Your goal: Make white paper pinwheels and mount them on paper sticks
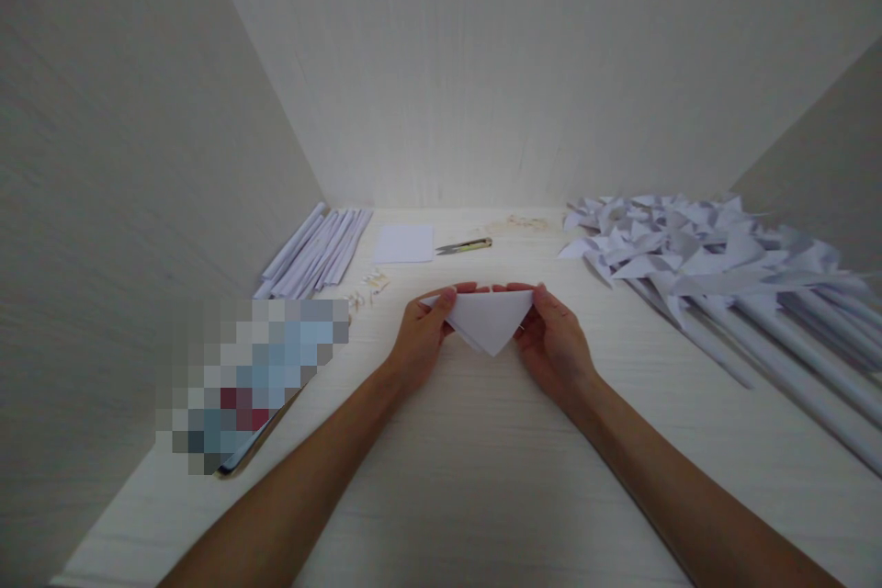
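Observation:
A white sheet of paper [491,317], folded into a triangle with its point towards me, is held up between both hands over the table. My left hand [420,335] pinches its left corner, thumb in front and fingers behind. At the right corner, my right hand [555,340] grips the paper the same way. The layers do not lie quite flush along the lower left edge. Beyond the hands, a small pair of thread snips [465,247] lies beside a stack of square white paper [403,243].
Rolled white paper sticks [317,248] lie at the back left. Paper pinwheels [689,248] on long paper sticks [778,340] are heaped on the right. A blurred-out flat object [268,377] rests at the left. Small scraps [368,288] are scattered near the sticks. Walls enclose the table [475,478].

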Tool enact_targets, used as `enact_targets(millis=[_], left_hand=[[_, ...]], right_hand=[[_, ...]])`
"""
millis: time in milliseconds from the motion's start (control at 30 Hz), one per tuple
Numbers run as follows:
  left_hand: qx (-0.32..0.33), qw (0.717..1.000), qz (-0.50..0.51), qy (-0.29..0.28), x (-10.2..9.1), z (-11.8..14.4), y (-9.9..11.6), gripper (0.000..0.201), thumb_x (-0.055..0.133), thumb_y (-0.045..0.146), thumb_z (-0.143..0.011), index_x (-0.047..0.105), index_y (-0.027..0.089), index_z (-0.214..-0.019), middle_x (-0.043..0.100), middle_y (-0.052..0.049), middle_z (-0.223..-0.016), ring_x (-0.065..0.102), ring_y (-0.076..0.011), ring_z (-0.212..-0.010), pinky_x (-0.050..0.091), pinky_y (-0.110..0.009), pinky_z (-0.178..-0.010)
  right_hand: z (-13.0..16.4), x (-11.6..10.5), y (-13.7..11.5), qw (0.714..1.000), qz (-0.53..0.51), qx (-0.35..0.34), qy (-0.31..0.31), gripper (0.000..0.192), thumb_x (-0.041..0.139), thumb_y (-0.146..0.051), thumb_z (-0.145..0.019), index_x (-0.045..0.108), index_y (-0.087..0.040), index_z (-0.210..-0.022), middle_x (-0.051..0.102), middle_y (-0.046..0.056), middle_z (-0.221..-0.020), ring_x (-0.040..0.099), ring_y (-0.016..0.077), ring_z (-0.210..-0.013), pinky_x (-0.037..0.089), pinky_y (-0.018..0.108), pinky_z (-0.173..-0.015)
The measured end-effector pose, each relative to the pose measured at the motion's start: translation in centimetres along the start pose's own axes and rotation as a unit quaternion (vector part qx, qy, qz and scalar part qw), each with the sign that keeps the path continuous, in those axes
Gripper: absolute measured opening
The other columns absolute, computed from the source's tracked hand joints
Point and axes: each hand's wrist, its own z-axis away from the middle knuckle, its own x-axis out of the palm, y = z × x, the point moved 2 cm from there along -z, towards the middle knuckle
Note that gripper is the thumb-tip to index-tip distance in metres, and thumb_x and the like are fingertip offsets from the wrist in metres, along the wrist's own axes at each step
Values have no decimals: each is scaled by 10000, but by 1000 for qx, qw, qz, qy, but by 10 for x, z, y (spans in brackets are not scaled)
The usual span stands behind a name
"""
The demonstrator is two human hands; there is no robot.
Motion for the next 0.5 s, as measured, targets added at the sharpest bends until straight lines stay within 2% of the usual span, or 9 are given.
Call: enact_targets(millis=[333, 500], left_hand=[[-9, 999, -2, -41, -1, 0, 2, 389, 625, 440, -671, 679, 131, -900, 686, -131, -916, 612, -213, -868, 450, -325, -768], [-22, 998, 2, -53, -1, 1, 6, 383, 594, 444, -702, 679, 127, -899, 681, -133, -937, 611, -201, -861, 446, -288, -728]], right_hand=[[-1, -2, -2, 1000, 8, -7, -2, 242, 639, -417, -674, 637, -175, -693, 696, 53, -751, 633, 167, -706, 496, 320, -684], [-1, -1, -3, 1000, 12, -7, -18, 256, 636, -431, -672, 632, -177, -697, 691, 56, -716, 640, 192, -750, 495, 340, -701]])
